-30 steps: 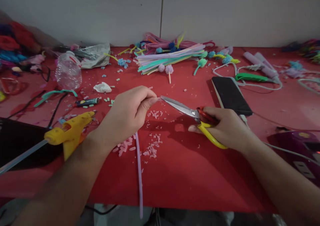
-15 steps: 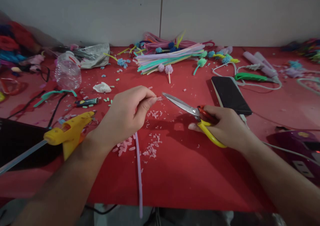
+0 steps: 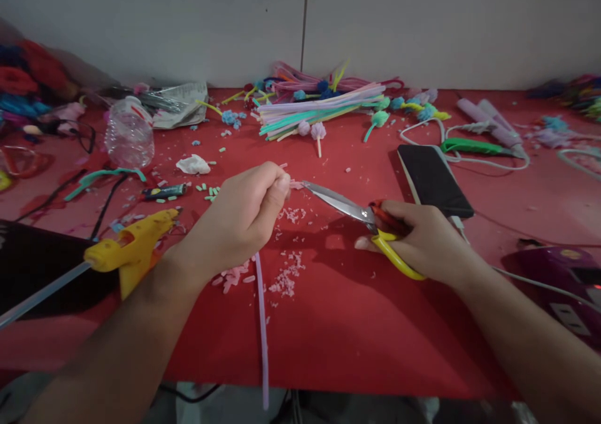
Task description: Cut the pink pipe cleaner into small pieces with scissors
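Note:
My left hand (image 3: 241, 214) pinches the upper end of a long pale pink pipe cleaner (image 3: 261, 330), which hangs down past the table's front edge. My right hand (image 3: 425, 239) grips the scissors (image 3: 361, 214) by their red and yellow handles. The closed blade tips touch the short pink tip sticking out beside my left thumb. Small pink clippings (image 3: 286, 277) lie on the red table (image 3: 357, 324) under both hands.
A yellow glue gun (image 3: 126, 248) rests at the left, a black phone (image 3: 432, 180) on a white cable at the right. A bundle of pipe cleaners (image 3: 319, 108) and pompom sticks lies at the back, a plastic bottle (image 3: 128, 133) back left, a purple device (image 3: 558, 274) far right.
The scissors drew slightly back from the pink tip half a second ago and have now returned to it with the blades closed. My left fingers curled tighter.

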A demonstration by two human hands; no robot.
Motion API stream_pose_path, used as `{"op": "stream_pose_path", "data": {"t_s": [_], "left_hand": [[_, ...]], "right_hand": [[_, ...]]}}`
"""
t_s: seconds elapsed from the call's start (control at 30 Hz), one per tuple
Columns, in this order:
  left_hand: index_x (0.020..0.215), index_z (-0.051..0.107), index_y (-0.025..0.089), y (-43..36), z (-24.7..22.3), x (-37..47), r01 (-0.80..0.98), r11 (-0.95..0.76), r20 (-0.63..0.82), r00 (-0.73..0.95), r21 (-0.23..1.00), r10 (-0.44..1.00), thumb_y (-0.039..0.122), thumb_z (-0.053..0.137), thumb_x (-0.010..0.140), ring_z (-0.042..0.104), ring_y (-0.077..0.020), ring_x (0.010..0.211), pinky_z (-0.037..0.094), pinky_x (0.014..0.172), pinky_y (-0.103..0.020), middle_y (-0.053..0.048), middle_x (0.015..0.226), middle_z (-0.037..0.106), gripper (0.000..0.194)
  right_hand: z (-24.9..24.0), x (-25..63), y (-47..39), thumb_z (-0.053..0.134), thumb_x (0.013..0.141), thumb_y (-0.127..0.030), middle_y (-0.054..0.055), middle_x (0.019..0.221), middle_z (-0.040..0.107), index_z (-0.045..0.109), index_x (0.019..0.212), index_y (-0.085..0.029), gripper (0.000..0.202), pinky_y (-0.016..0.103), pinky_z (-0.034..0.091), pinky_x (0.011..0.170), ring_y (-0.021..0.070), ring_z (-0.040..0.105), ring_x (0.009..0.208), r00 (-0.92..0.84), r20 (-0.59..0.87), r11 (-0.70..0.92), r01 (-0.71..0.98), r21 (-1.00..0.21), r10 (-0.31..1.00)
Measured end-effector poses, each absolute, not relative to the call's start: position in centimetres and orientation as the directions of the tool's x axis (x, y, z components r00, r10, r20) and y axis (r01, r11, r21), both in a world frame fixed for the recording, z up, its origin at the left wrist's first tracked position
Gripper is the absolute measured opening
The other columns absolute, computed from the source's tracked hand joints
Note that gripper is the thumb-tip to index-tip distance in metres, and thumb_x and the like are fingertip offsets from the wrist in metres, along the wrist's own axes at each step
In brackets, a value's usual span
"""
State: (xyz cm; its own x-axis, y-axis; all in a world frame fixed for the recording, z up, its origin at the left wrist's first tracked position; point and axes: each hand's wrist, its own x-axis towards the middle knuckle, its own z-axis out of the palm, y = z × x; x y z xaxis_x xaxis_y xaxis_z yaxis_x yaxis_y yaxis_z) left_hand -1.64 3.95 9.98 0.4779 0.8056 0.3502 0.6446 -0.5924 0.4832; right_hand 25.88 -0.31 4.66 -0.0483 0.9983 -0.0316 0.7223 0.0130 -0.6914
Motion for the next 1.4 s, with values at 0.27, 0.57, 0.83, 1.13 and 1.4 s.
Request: {"op": "stream_pose_path", "data": {"t_s": [0.27, 0.57, 0.83, 1.13, 1.4], "left_hand": [[0.08, 0.048, 0.022, 3.96, 9.96, -1.56, 0.623, -0.607, 0.355, 0.493, 0.492, 0.794, 0.024, 0.042, 0.106, 0.052, -0.0144, 0.063, 0.038, 0.061, -0.032, 0.001, 0.07, 0.056, 0.027], [0.08, 0.048, 0.022, 3.85, 9.9, -1.51, 0.64, -0.604, 0.351, 0.492, 0.476, 0.797, 0.026, 0.043, 0.106, 0.053, -0.015, 0.065, 0.039, 0.062, -0.032, 0.0, 0.072, 0.059, 0.027], [0.081, 0.049, 0.021, 3.92, 9.95, -1.56, 0.618, -0.63, 0.374, 0.507, 0.47, 0.777, 0.022, 0.042, 0.106, 0.051, -0.013, 0.063, 0.037, 0.061, -0.03, 0.002, 0.07, 0.055, 0.026], [0.081, 0.049, 0.021, 3.95, 9.82, -1.44, 0.613, -0.631, 0.376, 0.506, 0.476, 0.776, 0.022, 0.041, 0.107, 0.052, -0.0133, 0.064, 0.038, 0.062, -0.03, 0.002, 0.071, 0.056, 0.027], [0.08, 0.05, 0.021, 3.84, 9.86, -1.48, 0.627, -0.619, 0.371, 0.496, 0.474, 0.785, 0.024, 0.041, 0.107, 0.053, -0.0137, 0.064, 0.038, 0.062, -0.03, 0.001, 0.071, 0.057, 0.028]], "right_hand": [[4.69, 25.82, -0.28, 0.071, 0.061, -0.093, -0.004, 0.063, 0.028, 0.035, 0.063, -0.025, 0.077, 0.029, 0.025, 0.049, 0.013, 0.025, 0.06, -0.038, -0.031, 0.007, 0.744, -0.669, 0.999], [5.08, 25.64, -0.07, 0.068, 0.06, -0.096, -0.004, 0.061, 0.026, 0.033, 0.062, -0.026, 0.079, 0.03, 0.024, 0.049, 0.0128, 0.023, 0.06, -0.03, -0.068, -0.022, 0.76, -0.65, 0.997], [5.16, 25.52, -0.27, 0.072, 0.061, -0.091, -0.005, 0.06, 0.027, 0.035, 0.061, -0.025, 0.075, 0.028, 0.022, 0.048, 0.0113, 0.024, 0.058, -0.013, -0.047, -0.022, 0.732, -0.681, 0.999], [4.71, 25.87, -0.14, 0.071, 0.06, -0.094, -0.005, 0.063, 0.028, 0.037, 0.063, -0.025, 0.077, 0.029, 0.024, 0.051, 0.0124, 0.026, 0.061, -0.046, -0.053, -0.002, 0.729, -0.685, 0.998], [4.84, 25.85, -0.15, 0.069, 0.059, -0.096, -0.005, 0.061, 0.027, 0.035, 0.062, -0.025, 0.079, 0.028, 0.023, 0.048, 0.0117, 0.024, 0.059, -0.044, -0.056, -0.005, 0.746, -0.666, 0.997]]}}
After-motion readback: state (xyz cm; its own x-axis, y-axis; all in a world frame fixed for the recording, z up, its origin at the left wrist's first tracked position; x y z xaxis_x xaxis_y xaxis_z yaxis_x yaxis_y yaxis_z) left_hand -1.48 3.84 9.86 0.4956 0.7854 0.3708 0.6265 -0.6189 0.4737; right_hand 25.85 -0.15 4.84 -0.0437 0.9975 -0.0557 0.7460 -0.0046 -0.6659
